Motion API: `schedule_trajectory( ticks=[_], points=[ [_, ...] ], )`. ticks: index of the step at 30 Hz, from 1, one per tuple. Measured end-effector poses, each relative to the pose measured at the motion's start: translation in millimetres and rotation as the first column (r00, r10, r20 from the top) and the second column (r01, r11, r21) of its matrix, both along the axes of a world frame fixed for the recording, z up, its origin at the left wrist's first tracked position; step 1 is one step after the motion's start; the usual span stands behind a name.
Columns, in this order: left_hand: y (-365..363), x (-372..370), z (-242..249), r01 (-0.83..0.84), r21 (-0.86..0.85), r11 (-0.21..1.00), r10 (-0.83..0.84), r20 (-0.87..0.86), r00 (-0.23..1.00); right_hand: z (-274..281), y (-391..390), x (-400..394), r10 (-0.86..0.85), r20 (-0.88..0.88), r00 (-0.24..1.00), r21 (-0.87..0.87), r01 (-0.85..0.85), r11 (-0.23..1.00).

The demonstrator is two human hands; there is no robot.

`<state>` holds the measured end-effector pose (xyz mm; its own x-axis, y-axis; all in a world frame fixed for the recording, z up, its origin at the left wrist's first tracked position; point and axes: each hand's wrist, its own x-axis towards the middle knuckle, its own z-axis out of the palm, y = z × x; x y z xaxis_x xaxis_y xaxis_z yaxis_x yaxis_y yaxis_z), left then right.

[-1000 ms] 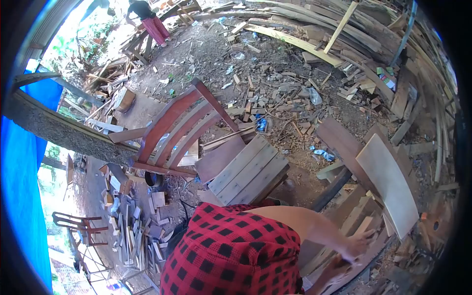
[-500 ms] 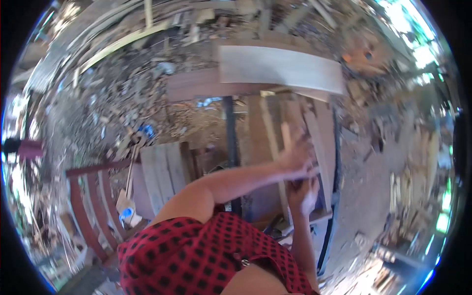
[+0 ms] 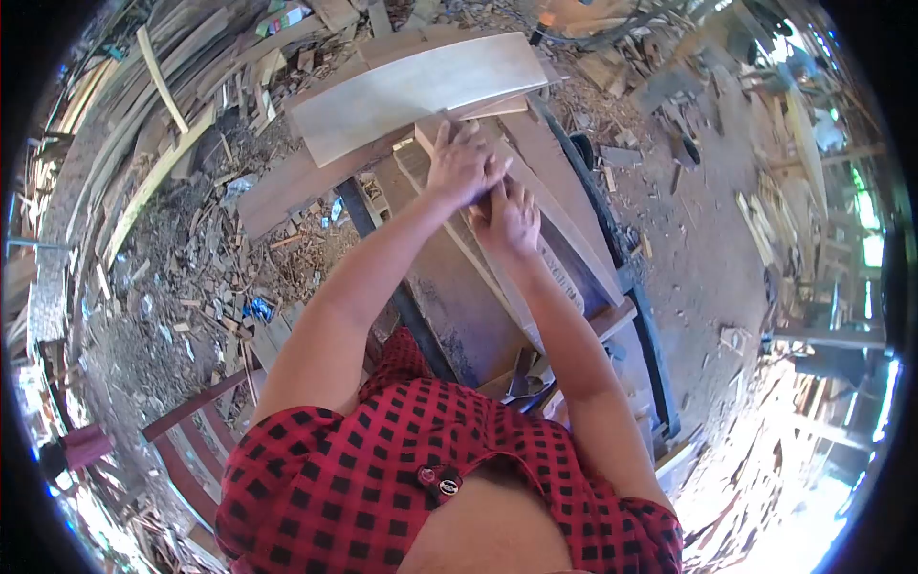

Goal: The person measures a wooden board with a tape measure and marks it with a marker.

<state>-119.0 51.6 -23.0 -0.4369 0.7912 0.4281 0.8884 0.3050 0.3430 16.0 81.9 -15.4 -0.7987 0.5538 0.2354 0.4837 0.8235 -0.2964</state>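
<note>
Left hand nearer pale board; ground littered

Off to my left I see a reddish-brown slatted chair back, a blue scrap on the littered ground and long boards piled beyond. A person partly shows at the far left; pale wood strips lie to my right.

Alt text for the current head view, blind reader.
A person's left hand and right hand work close together over wooden boards on a bench; what they grip is unclear. A pale, curved board lies across the far end. Wood scraps litter the ground; a reddish slatted chair shows lower left.
</note>
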Motion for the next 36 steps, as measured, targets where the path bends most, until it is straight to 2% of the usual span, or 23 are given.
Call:
schedule_trajectory(
  ticks=[1,2,4,8,9,11,13,16,17,18,22,24,26,27,31,33,36],
  points=[
    [-7,19,2,-0.006,-0.036,0.999,0.005,-0.04,0.999,4,-6,22,-0.011,-0.004,1.0,-0.002,0.011,1.0],
    [-15,45,15,0.035,-0.107,0.994,-0.035,0.008,0.999,8,-12,49,0.005,-0.002,1.0,-0.017,-0.005,1.0],
    [-25,93,7,0.092,0.04,0.995,-0.094,0.047,0.994,15,-26,101,0.016,-0.01,1.0,-0.031,-0.017,0.999],
    [-46,180,9,0.212,0.154,0.965,-0.229,0.104,0.968,23,-56,188,-0.044,0.003,0.999,-0.04,0.044,0.998],
    [-49,194,10,0.209,0.158,0.965,-0.227,0.103,0.969,27,-62,202,-0.065,0.023,0.998,-0.048,0.066,0.997],
    [-54,210,12,0.296,0.17,0.94,-0.324,0.168,0.931,25,-66,218,-0.073,0.035,0.997,-0.043,0.074,0.996],
    [-55,206,12,0.291,0.134,0.947,-0.312,0.168,0.935,24,-68,218,-0.076,0.047,0.996,-0.04,0.078,0.996],
    [-51,186,12,0.307,0.206,0.929,-0.343,0.176,0.923,24,-63,198,-0.07,0.021,0.997,-0.037,0.071,0.997],
    [-46,171,11,0.301,0.139,0.944,-0.324,0.193,0.926,22,-57,182,-0.068,0.006,0.998,-0.017,0.068,0.998],
    [-40,154,12,0.297,0.073,0.952,-0.305,0.212,0.928,21,-51,164,-0.067,-0.006,0.998,0.002,0.067,0.998],
    [1,54,-14,0.141,0.117,0.983,-0.147,0.043,0.988,7,-11,63,-0.014,-0.029,0.999,0.031,0.015,0.999],
    [9,5,8,0.061,-0.113,0.992,-0.052,0.077,0.996,-3,7,9,-0.044,0.018,0.999,0.022,0.044,0.999],
    [12,-29,2,0.057,-0.069,0.996,-0.051,0.083,0.995,0,13,-23,-0.035,0.053,0.998,0.021,0.034,0.999],
    [12,-35,2,0.057,-0.027,0.998,-0.055,0.088,0.995,1,14,-32,-0.03,0.087,0.996,0.02,0.028,0.999],
    [14,-25,1,0.005,-0.056,0.998,-0.001,0.076,0.997,2,13,-26,-0.052,0.083,0.995,-0.025,0.054,0.998],
    [10,-15,-1,-0.024,0.014,1.0,0.024,0.027,0.999,3,8,-16,-0.033,0.054,0.998,-0.035,0.035,0.999],
    [-6,29,1,0.021,-0.005,1.0,-0.021,-0.003,1.0,8,-12,33,-0.012,-0.014,1.0,-0.011,0.012,1.0]
  ],
)
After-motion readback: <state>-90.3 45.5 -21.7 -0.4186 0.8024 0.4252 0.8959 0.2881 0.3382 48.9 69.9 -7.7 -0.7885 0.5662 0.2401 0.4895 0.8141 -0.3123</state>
